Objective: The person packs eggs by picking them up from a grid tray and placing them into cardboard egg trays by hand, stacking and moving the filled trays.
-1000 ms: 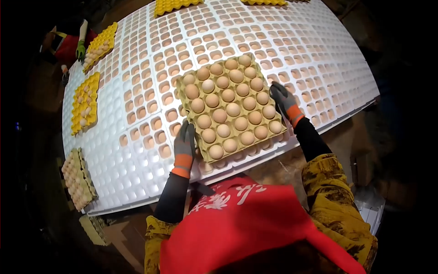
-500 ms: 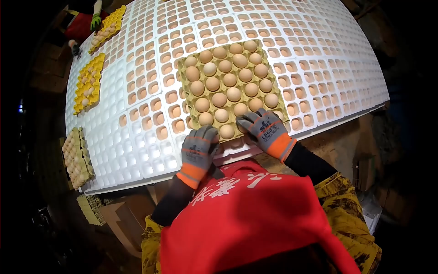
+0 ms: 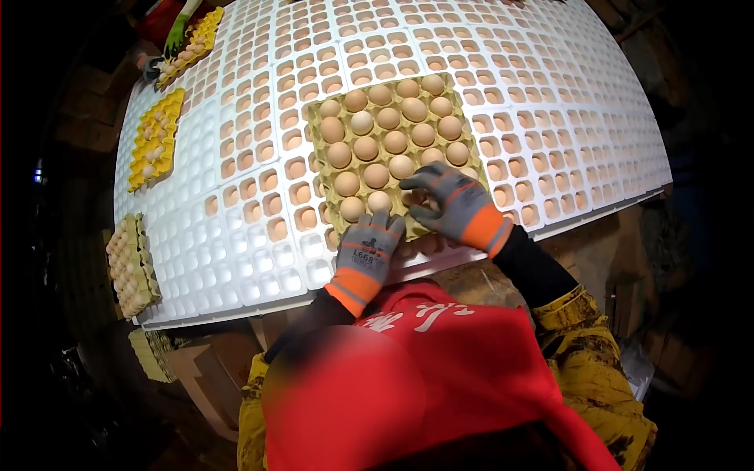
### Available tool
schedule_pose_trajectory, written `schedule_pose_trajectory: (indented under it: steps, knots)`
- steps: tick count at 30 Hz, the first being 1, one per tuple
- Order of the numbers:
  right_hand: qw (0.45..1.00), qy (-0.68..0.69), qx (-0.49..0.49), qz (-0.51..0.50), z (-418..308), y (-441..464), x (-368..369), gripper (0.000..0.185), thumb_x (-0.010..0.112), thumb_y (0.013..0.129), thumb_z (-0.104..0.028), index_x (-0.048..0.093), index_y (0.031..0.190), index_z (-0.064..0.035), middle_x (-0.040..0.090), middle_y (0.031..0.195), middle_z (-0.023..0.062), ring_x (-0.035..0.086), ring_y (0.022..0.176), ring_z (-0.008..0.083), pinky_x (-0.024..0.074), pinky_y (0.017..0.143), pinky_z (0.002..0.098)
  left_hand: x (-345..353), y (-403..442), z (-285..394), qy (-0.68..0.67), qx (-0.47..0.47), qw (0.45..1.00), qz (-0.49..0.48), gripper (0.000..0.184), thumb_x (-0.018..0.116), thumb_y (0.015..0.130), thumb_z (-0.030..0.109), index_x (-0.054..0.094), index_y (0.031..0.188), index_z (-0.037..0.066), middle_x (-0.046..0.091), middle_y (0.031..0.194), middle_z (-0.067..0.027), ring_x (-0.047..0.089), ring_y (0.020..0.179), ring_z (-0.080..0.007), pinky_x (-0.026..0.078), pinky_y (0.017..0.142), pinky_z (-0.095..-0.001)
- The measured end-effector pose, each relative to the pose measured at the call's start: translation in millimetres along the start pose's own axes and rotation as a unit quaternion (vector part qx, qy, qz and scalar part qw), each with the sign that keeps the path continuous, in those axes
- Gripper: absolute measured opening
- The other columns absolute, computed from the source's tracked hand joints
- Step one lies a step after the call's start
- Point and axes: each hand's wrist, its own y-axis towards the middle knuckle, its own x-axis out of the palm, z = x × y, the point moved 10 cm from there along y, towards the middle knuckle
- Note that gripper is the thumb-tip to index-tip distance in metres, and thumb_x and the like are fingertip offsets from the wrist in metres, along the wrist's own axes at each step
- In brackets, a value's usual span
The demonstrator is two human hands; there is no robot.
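Note:
A pulp egg tray (image 3: 316, 157) filled with brown eggs (image 3: 365, 147) lies on white pocketed trays in front of me. My left hand (image 3: 369, 250), in a grey and orange work glove, is closed over an egg at the tray's near edge; its fingers cover that egg. Just to the right, my right hand (image 3: 452, 200), gloved alike, reaches over the front rows. Its fingers and thumb curl around an egg there, mostly hidden beneath them.
White pocketed trays (image 3: 259, 251) span the table, many pockets holding eggs. Two yellow egg trays (image 3: 173, 106) and a stacked pulp tray of eggs (image 3: 132, 267) line the left side. Another person's gloved hand (image 3: 176, 35) is at the far left. Cardboard boxes (image 3: 212, 377) stand below the near edge.
My left hand has moved right from the tray's front left edge onto the front egg. My right hand has lifted off the front right edge and curled over the eggs.

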Motion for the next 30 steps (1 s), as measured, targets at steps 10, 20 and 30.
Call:
schedule_pose_trajectory:
  steps: [10,20,30]
  knots:
    - [0.731,0.629,0.264,0.034,65.0,-17.9,-1.4,0.042,0.066,0.086,-0.009,0.061,0.127,-0.0036,0.066,0.103,0.0058,0.065,0.084,0.0129,0.0541,0.071,0.029,-42.7,-45.5,-117.5,-0.739,-0.198,0.637,0.094,0.056,0.05,0.097,0.025,0.042,0.149,0.007,0.058,0.13,-0.014,0.068,0.093,-0.0213,0.052,0.06,-0.0245]
    - [0.929,-0.303,0.124,-0.172,27.8,57.1,41.1,0.041,0.063,0.085,-0.015,0.059,0.126,-0.0198,0.053,0.131,0.0132,0.064,0.107,0.0335,0.0552,0.079,0.0448,-30.6,8.3,-73.5,0.181,-0.135,0.974,0.003,0.034,0.078,0.072,0.026,0.064,0.1,0.012,0.056,0.122,-0.0156,0.059,0.099,-0.0364,0.054,0.069,-0.0465]
    - [0.747,0.585,0.287,0.13,-2.6,38.6,25.3,0.042,0.061,0.095,-0.018,0.053,0.133,-0.0023,0.067,0.109,0.0104,0.066,0.092,0.0188,0.0541,0.076,0.0301,-64.7,-85.9,-209.9,-0.572,-0.348,0.738,0.091,0.041,0.076,0.084,0.024,0.068,0.118,0.002,0.064,0.102,-0.0069,0.061,0.083,-0.0139,0.052,0.067,-0.0286]
